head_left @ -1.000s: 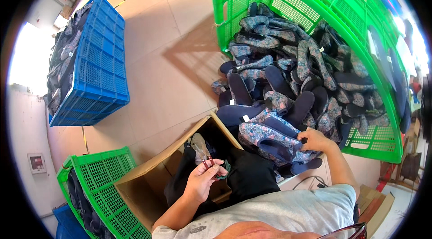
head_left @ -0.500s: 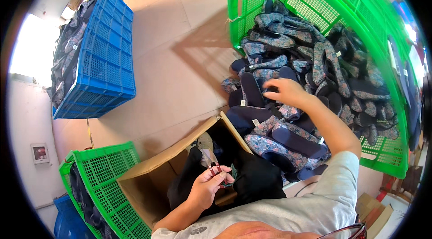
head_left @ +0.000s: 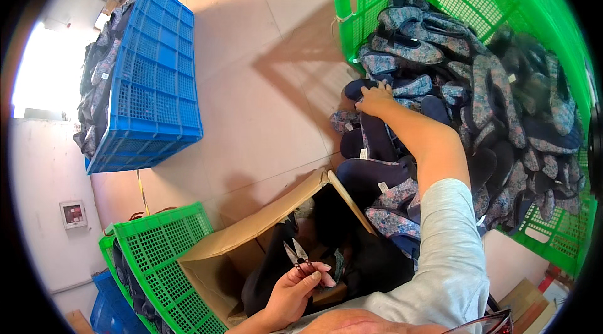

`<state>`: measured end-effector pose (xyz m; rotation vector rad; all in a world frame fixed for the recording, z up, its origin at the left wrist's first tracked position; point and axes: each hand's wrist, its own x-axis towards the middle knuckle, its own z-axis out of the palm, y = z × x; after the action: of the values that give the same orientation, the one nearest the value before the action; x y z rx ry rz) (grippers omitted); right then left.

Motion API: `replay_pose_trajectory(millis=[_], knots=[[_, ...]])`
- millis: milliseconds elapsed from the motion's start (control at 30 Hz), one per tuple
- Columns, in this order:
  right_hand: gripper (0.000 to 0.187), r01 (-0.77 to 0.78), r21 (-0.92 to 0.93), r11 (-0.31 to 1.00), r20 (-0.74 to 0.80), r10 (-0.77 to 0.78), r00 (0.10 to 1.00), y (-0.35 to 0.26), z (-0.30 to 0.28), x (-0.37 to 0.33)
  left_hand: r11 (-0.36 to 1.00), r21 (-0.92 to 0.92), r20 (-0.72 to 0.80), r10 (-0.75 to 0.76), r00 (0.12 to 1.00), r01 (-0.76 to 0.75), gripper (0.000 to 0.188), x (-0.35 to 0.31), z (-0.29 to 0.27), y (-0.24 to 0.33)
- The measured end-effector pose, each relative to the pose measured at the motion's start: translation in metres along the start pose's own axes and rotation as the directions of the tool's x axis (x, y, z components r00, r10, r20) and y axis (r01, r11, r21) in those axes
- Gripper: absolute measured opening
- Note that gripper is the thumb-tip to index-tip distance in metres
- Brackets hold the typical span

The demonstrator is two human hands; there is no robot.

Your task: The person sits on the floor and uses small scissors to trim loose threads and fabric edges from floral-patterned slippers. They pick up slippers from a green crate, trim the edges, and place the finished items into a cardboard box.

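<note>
My left hand (head_left: 294,290) is closed around dark-handled thread snips (head_left: 300,255) low in the middle, their two bright blades apart and pointing up. A scrap of green material (head_left: 339,266) shows beside its fingers. At the far edge of a heap of floral fabric slippers (head_left: 408,51) is my right hand (head_left: 378,99), arm stretched out. Its fingers bend down onto a slipper with a navy sole (head_left: 357,88) and appear to grip it; the fingertips are partly hidden among the shoes. White tags (head_left: 363,153) hang from some slippers.
A large green crate (head_left: 352,20), its near side open, holds the slipper heap, which spills toward me. Between my legs is an open cardboard box (head_left: 213,240). On the left stand a blue crate (head_left: 154,70) of slippers and a smaller green crate (head_left: 166,233).
My right hand has reached farther out and to the left over the heap, onto a slipper. The snips' blades now show apart above my left hand. The whole view has shifted slightly.
</note>
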<state>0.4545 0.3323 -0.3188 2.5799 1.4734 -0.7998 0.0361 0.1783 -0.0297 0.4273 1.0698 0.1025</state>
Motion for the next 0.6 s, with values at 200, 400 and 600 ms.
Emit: replay_pose_trajectory(millis=[200, 400, 600], knots=[[0.073, 0.047, -0.187, 0.981, 0.408, 0.034, 0.912, -0.009, -0.024, 0.022, 0.999, -0.031, -0.007, -0.006, 1.0, 0.006, 0.018, 0.006, -0.003, 0.001], [0.068, 0.02, -0.081, 0.997, 0.541, 0.027, 0.841, 0.006, -0.014, 0.023, 0.999, -0.044, 0.016, -0.01, 1.0, 0.01, 0.019, 0.007, 0.002, -0.003], [0.064, -0.156, 0.212, 0.965, 0.766, -0.066, 0.639, 0.025, -0.021, -0.042, 0.999, -0.039, 0.033, -0.005, 0.999, 0.006, 0.019, 0.007, 0.005, -0.009]])
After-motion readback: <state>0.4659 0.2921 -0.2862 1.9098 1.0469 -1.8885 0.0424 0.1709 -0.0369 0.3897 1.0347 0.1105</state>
